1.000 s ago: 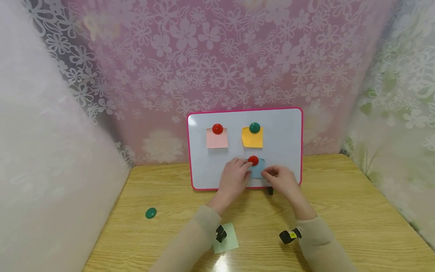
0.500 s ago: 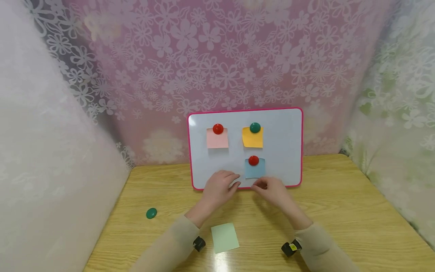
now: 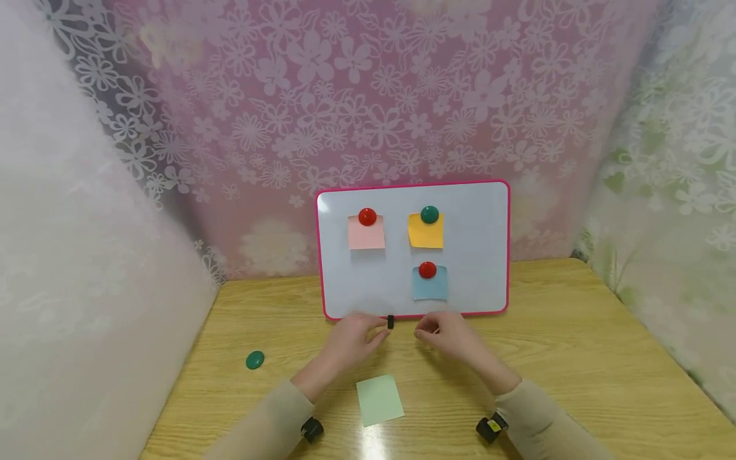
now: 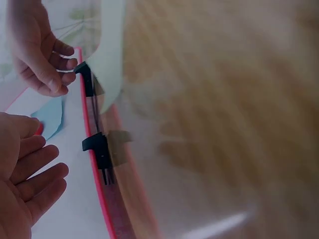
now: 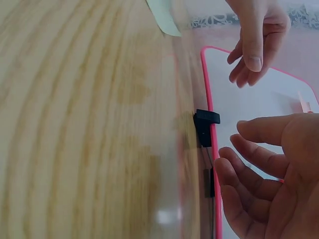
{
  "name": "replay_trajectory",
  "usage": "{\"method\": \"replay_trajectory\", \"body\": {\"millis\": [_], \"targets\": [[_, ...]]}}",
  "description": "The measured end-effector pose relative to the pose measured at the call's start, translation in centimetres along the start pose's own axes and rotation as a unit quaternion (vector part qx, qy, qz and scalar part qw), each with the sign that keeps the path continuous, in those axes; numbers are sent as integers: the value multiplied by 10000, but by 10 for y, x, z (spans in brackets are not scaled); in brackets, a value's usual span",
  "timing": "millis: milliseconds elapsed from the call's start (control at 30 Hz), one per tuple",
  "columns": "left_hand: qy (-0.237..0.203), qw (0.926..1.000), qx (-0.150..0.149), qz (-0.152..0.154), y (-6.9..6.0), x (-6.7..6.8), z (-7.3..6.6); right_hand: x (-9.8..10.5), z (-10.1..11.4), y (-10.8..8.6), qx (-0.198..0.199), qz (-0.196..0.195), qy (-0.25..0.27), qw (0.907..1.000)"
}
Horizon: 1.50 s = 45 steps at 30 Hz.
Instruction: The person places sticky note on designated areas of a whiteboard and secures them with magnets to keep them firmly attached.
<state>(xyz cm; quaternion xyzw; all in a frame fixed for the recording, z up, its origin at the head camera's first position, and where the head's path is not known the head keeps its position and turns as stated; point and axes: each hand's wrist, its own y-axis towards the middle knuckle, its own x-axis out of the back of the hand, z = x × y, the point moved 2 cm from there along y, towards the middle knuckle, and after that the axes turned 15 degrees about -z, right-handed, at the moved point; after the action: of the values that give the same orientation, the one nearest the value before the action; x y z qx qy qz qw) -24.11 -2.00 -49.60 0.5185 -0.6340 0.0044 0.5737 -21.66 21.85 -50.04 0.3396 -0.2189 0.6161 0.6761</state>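
Observation:
My left hand (image 3: 352,340) and right hand (image 3: 451,333) hover by the lower edge of a pink-framed whiteboard (image 3: 471,255), fingers loosely bent and nothing held. A black clip (image 3: 390,322) on that edge lies close to the left fingertips; whether they touch is unclear. Above the right hand, a blue sticky note (image 3: 431,291) hangs under a red magnet (image 3: 427,270). Higher up, another red magnet (image 3: 367,216) covers the top of a pink note (image 3: 366,237), and a green magnet (image 3: 429,214) that of an orange-yellow note (image 3: 426,235).
A pale green sticky note (image 3: 380,400) lies on the wooden table (image 3: 581,358) between the forearms. Farther left is a loose green magnet (image 3: 255,360). Flower-patterned curtains (image 3: 368,96) enclose the back and sides. A second black clip (image 4: 85,77) appears in the left wrist view.
Both hands have come away from the blue note and its red magnet, down to the board's lower edge. The left hand also went leftward. Note and magnet stay on the board.

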Motion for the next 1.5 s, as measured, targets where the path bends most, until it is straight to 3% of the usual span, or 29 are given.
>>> {"method": "replay_trajectory", "body": {"millis": [233, 467, 700, 1033, 1300, 1500], "targets": [[-2, 9997, -190, 126, -23, 6, 4, -5, 7, -5, 209, 188, -225, 9994], [-265, 9989, 123, 368, -33, 17, 7, -11, 9, -9, 588, 718, -158, 9956], [-142, 9975, 428, 547, -41, 36, 17, -16, 17, -14, 892, 981, -178, 9910], [84, 9978, 510, 427, -65, 62, 39, -21, 35, -23, 1114, 1222, -58, 9862], [657, 9918, 1010, 436, -82, 92, 61, -30, 38, -24, 1097, 1316, -300, 9848], [555, 9914, 1162, 231, -95, 106, 75, -31, 45, -27, 1135, 1352, -348, 9837]]}}
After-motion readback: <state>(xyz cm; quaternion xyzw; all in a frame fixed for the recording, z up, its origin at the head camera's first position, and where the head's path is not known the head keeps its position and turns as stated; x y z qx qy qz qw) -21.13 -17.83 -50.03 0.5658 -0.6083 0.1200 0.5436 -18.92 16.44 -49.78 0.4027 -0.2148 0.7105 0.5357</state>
